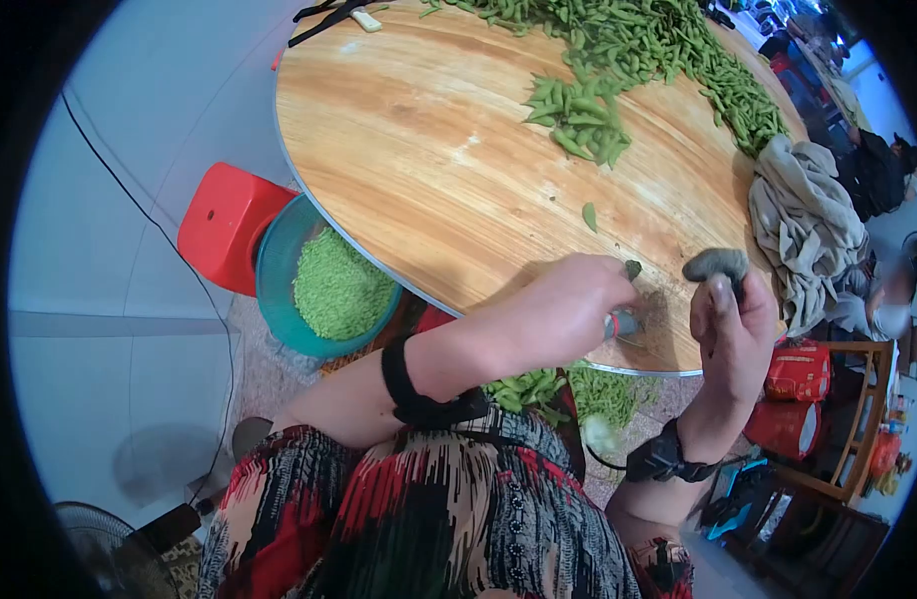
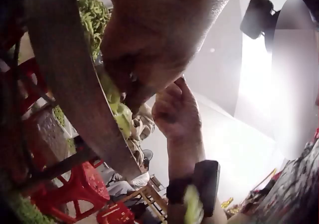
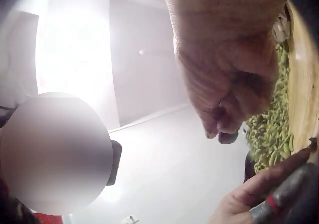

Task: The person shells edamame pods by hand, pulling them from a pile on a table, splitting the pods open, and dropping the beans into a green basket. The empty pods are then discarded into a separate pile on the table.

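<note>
Past the table's near edge reaches the left hand [image 1: 583, 299], its fingers bent down and a grey cover with a red band [image 1: 621, 324] on one finger. A small dark green pod [image 1: 633, 270] shows at its fingertips; blurred green pods [image 2: 119, 115] are beside this hand [image 2: 149, 39] in the left wrist view. To its right, the right hand [image 1: 735, 319] is raised over the table edge with curled fingers, the thumb against grey-covered fingers [image 1: 715, 265]. No pod is visible in it. A single pod [image 1: 589, 217] lies on the wooden table [image 1: 408, 150].
Green pods [image 1: 658, 40] are heaped at the table's far side, with a smaller pile [image 1: 583, 115] nearer. A grey cloth [image 1: 803, 220] lies at the right edge. Below left stand a teal basin [image 1: 269, 285] of green beans [image 1: 338, 290] and a red stool [image 1: 229, 225].
</note>
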`<state>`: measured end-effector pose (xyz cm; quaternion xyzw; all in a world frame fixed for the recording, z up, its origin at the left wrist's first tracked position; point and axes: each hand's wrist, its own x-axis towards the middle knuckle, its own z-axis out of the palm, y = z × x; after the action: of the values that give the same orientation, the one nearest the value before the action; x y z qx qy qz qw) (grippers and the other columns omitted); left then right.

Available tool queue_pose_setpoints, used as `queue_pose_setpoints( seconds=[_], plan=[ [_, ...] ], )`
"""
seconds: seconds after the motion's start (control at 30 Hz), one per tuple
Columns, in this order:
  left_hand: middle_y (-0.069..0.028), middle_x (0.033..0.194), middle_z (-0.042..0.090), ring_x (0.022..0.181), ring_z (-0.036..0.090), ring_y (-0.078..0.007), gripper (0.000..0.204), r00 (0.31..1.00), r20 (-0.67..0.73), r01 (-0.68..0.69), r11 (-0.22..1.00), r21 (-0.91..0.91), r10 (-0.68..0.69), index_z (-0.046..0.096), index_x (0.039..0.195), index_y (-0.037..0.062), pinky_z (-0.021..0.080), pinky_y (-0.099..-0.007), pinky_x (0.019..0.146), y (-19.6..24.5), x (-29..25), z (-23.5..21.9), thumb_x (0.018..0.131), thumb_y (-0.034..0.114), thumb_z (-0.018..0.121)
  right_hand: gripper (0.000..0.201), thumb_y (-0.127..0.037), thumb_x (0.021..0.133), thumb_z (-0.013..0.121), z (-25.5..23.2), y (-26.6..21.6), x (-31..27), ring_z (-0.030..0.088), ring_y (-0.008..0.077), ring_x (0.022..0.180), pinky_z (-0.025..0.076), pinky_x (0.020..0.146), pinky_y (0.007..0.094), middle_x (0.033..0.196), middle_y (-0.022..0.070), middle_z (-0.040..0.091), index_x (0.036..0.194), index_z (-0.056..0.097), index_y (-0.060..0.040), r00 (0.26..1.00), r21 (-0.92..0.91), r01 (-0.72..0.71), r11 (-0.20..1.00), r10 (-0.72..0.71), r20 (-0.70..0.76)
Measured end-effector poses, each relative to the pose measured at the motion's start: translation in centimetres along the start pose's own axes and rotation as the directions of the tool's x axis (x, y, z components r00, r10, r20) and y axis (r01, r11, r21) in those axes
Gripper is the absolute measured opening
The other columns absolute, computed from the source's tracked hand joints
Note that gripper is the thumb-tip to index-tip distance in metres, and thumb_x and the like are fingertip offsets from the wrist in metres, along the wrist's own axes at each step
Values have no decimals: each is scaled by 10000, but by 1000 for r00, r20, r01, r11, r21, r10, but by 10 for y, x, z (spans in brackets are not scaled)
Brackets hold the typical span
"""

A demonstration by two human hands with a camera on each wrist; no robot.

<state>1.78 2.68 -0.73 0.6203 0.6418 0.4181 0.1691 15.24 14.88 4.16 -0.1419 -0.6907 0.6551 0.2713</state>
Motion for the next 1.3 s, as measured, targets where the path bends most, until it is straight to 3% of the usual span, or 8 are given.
queue_pose_setpoints(
  seconds=[0.17, 0.47, 0.5, 0.63, 0.7, 0.77, 0.9, 1.3],
  plan=[
    [-191, 769, 530, 735, 560, -371, 51, 987, 153, 28, 994, 106, -44, 567, 743, -2, 459, -430, 664, 7, 5, 16, 719, 43, 559, 146, -114, 851, 580, -3, 7, 13, 379, 20, 490, 265, 430, 168, 646, -43, 490, 948, 581, -5, 971, -271, -221, 937, 185, -154],
    [-155, 775, 562, 707, 582, -299, 84, 997, 42, 54, 991, 123, -59, 527, 861, -8, 479, -370, 598, -7, -5, -1, 808, 56, 515, 224, -94, 737, 577, 18, 32, 76, 578, 363, 680, 459, 608, 406, 755, 216, 585, 952, 609, -39, 887, -843, 353, 407, 142, 440],
    [-107, 783, 558, 693, 565, -222, 96, 957, 102, 288, 928, -237, -271, 531, 896, -4, 459, -309, 574, -10, -9, -14, 836, 64, 499, 224, -94, 737, 577, 22, 34, 81, 578, 363, 680, 459, 608, 406, 755, 216, 585, 952, 609, -39, 888, -843, 352, 407, 139, 439],
    [13, 818, 522, 675, 474, -46, 181, 842, 166, 308, 205, -929, -514, 544, 1040, 20, 366, -145, 542, -20, -21, -51, 881, 74, 477, 121, -123, 773, 583, 31, 60, 91, 564, 349, 636, 443, 569, 413, 659, 180, 570, 848, 572, -29, 891, -757, 385, 528, 2, 455],
    [13, 831, 531, 667, 470, -43, 204, 832, 94, 232, 188, -954, -547, 545, 1065, 23, 354, -134, 534, -22, -23, -54, 876, 76, 490, 121, -134, 787, 586, 36, 61, 94, 570, 308, 587, 435, 529, 384, 621, 153, 573, 838, 573, -25, 894, -742, 404, 535, -58, 445],
    [12, 845, 539, 660, 466, -39, 228, 815, 25, 149, 168, -974, -579, 546, 1090, 26, 341, -124, 527, -25, -25, -52, 872, 78, 503, 130, -159, 819, 589, 38, 47, 83, 508, 148, 499, 376, 458, 286, 571, 45, 540, 803, 568, -32, 874, -349, -265, 899, 377, 307],
    [10, 858, 561, 670, 484, -26, 241, 883, 76, 131, 87, -988, -464, 550, 1091, 24, 334, -124, 512, -27, -26, -42, 853, 61, 540, 112, -140, 868, 546, 39, 43, 54, 348, 26, 443, 248, 399, 174, 577, -26, 469, 895, 531, -33, 706, 266, -682, 682, 516, 486],
    [2, 809, 580, 693, 510, -35, 88, 888, 16, 121, 199, -972, -459, 566, 929, 34, 381, -159, 560, -19, -26, -38, 841, 44, 561, 286, -260, 953, 407, 56, 27, 10, 296, 47, 451, 228, 417, 192, 566, -26, 420, 832, 507, -20, 788, 245, -586, 773, 472, 395]
  ],
)
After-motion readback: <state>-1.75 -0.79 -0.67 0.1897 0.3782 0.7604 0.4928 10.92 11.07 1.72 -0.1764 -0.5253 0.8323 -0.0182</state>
